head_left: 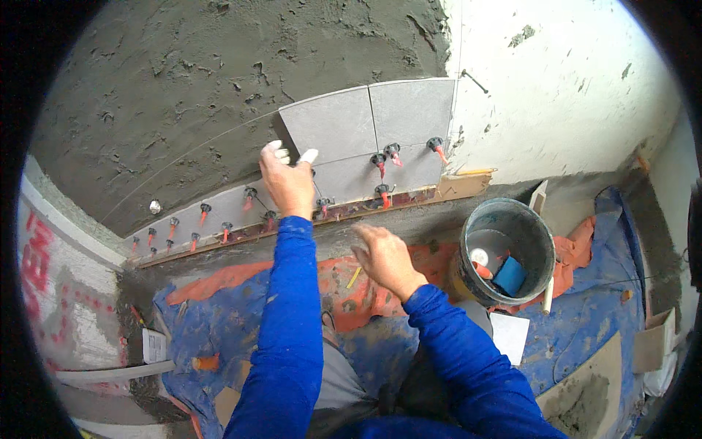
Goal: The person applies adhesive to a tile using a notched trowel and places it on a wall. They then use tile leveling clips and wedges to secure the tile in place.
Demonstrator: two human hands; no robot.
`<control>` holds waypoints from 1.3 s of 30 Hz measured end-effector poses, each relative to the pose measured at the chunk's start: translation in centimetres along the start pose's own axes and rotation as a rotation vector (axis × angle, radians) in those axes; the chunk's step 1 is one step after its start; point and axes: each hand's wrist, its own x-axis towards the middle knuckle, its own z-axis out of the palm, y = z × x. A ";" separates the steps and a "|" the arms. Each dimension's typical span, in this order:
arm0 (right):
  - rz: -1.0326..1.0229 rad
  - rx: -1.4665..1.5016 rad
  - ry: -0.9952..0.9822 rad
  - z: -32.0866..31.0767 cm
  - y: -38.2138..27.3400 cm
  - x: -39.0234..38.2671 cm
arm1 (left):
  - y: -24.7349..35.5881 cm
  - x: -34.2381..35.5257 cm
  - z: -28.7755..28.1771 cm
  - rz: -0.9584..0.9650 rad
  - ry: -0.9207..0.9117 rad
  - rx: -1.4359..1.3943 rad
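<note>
My left hand [287, 181], with white-coated fingertips, is raised against the wall at the lower left corner of the upper grey tile [324, 124], thumb and fingers apart; I cannot tell if it presses on the tile. My right hand [382, 260] hovers lower and to the right, empty, with loosely bent, parted fingers. Another upper tile [412, 113] sits to the right. The lower tile row [417, 172] carries several red-and-black levelling clips [382, 194] and rests along a wooden batten [462, 186]. Wet grey mortar [175, 66] with a scored curved line covers the wall above and left.
A bucket [546, 249] holding a blue sponge [510, 275] stands at my right, beside a white square piece [509, 336]. A blue tarp [585, 322] and an orange sheet [355, 300] lie below. A spray-marked wall [73, 285] is left, a white wall [556, 88] right.
</note>
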 end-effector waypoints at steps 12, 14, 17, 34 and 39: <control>0.064 0.031 -0.004 0.0 1.8 0.5 | 3.4 -3.4 5.4 0.394 0.059 0.222; 0.087 0.037 -0.044 -0.3 2.2 0.4 | 3.1 -3.4 5.7 0.417 0.060 0.196; 0.107 0.047 -0.072 -0.8 2.6 0.4 | 3.0 -3.4 5.9 0.410 0.056 0.171; 0.135 0.067 -0.196 0.4 3.6 0.5 | 3.4 -3.6 6.2 0.396 0.053 0.192; 0.111 0.075 -0.181 0.7 3.9 0.6 | 3.0 -3.5 6.6 0.364 0.020 0.206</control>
